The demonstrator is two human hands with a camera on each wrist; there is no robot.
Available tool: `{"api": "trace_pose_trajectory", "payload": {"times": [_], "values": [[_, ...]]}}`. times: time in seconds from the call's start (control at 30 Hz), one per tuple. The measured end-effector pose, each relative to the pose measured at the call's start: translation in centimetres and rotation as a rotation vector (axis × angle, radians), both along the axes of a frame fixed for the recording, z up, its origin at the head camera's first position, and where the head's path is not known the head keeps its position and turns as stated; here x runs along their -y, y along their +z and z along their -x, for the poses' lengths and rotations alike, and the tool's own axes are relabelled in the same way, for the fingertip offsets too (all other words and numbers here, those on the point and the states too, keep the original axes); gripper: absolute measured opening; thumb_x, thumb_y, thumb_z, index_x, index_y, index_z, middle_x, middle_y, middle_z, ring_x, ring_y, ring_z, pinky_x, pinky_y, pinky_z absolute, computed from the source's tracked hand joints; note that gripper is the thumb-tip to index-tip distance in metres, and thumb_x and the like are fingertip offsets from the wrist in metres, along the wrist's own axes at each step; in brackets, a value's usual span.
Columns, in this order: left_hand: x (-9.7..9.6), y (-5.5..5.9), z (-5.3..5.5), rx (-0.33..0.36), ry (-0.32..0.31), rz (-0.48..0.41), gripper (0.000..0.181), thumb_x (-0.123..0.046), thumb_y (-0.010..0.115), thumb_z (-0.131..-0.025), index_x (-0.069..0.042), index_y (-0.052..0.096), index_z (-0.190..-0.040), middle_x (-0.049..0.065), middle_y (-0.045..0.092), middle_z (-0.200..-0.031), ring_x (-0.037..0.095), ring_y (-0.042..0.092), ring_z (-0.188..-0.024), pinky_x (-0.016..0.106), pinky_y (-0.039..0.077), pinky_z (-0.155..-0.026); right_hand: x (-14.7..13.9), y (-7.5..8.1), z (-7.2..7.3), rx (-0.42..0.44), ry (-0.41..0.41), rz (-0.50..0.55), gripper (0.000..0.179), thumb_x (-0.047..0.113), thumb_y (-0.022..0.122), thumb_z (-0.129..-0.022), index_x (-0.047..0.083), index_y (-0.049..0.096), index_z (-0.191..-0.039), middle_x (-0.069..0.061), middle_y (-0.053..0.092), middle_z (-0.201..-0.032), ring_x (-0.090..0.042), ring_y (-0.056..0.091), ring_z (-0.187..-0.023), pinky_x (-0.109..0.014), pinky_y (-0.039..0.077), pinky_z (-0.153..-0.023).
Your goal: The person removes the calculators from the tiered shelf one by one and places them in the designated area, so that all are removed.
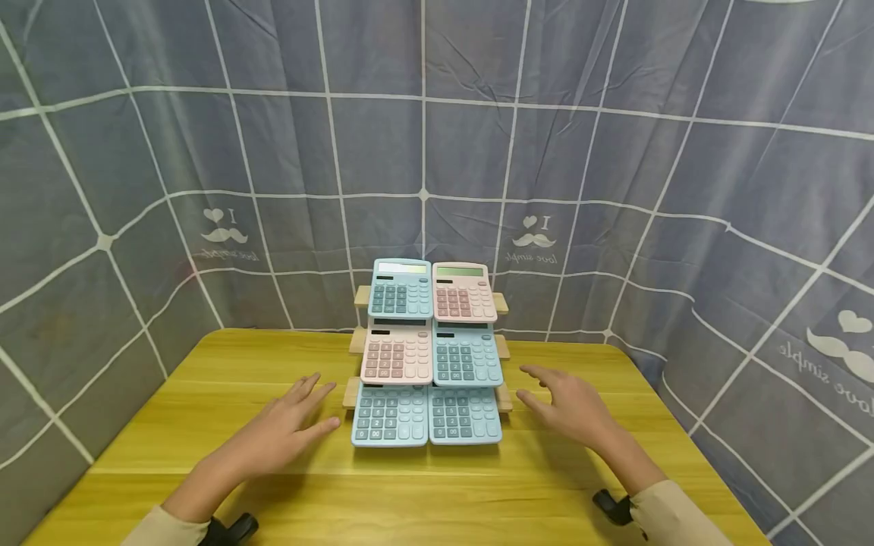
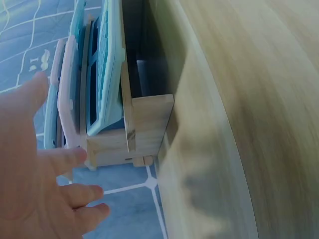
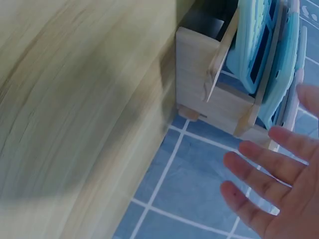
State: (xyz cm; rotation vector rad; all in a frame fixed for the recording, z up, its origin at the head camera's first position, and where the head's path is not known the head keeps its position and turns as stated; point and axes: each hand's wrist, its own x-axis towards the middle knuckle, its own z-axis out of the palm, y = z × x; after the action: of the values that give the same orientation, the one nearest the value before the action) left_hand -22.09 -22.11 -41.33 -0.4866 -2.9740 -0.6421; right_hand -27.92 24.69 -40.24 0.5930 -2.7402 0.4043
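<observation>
On a tiered wooden stand (image 1: 351, 394), calculators lean in three rows of two. The top row has a blue calculator (image 1: 401, 292) on the left and a pink calculator (image 1: 464, 292) on the right. In the middle row a pink calculator (image 1: 397, 353) sits left of a blue calculator (image 1: 467, 356). Two blue calculators (image 1: 389, 417) fill the bottom row. My left hand (image 1: 290, 425), fingers spread, is left of the stand, holding nothing. To the stand's right, my right hand (image 1: 573, 406) also has its fingers extended and holds nothing. Both wrist views show the stand from its sides.
The stand is on a yellow wood-grain table (image 1: 328, 500), toward its back edge. Behind and around hangs a grey-blue curtain (image 1: 471, 152) with white grid lines. Dark straps (image 1: 232, 529) are at both wrists.
</observation>
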Motion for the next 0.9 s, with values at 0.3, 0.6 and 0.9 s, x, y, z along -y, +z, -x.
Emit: {"api": "trace_pose_trajectory", "payload": {"times": [0.3, 0.6, 0.9], "values": [[-1.7, -0.9, 2.2, -0.115, 0.054, -0.105, 0.054, -0.040, 0.066, -0.096, -0.003, 0.060, -0.136, 0.023, 0.054, -0.144, 0.045, 0.051, -0.132, 0.062, 0.041, -0.109, 0.5, 0.4, 0.5, -0.011, 0.030, 0.199, 0.026, 0.025, 0.067, -0.098, 0.015, 0.071, -0.122, -0.002, 0.075, -0.103, -0.016, 0.067, -0.080, -0.031, 0.053, -0.066], [-3.0, -1.6, 3.3, -0.078, 0.151, -0.219, 0.043, -0.024, 0.068, -0.093, -0.003, 0.064, -0.130, 0.017, 0.064, -0.132, 0.034, 0.064, -0.112, 0.053, 0.054, -0.093, 1.6, 1.1, 0.7, 0.158, 0.051, 0.493, 0.024, 0.024, 0.064, -0.100, 0.013, 0.071, -0.120, -0.006, 0.074, -0.101, -0.016, 0.068, -0.073, -0.029, 0.053, -0.062], [-3.0, -2.7, 4.5, 0.000, 0.233, -0.374, 0.043, -0.018, 0.065, -0.093, 0.000, 0.062, -0.133, 0.019, 0.064, -0.129, 0.032, 0.066, -0.109, 0.047, 0.056, -0.089, 2.5, 1.5, 1.2, 0.270, 0.046, 0.665, 0.032, 0.027, 0.060, -0.101, 0.005, 0.068, -0.123, -0.012, 0.073, -0.105, -0.020, 0.069, -0.076, -0.046, 0.060, -0.071]]}}
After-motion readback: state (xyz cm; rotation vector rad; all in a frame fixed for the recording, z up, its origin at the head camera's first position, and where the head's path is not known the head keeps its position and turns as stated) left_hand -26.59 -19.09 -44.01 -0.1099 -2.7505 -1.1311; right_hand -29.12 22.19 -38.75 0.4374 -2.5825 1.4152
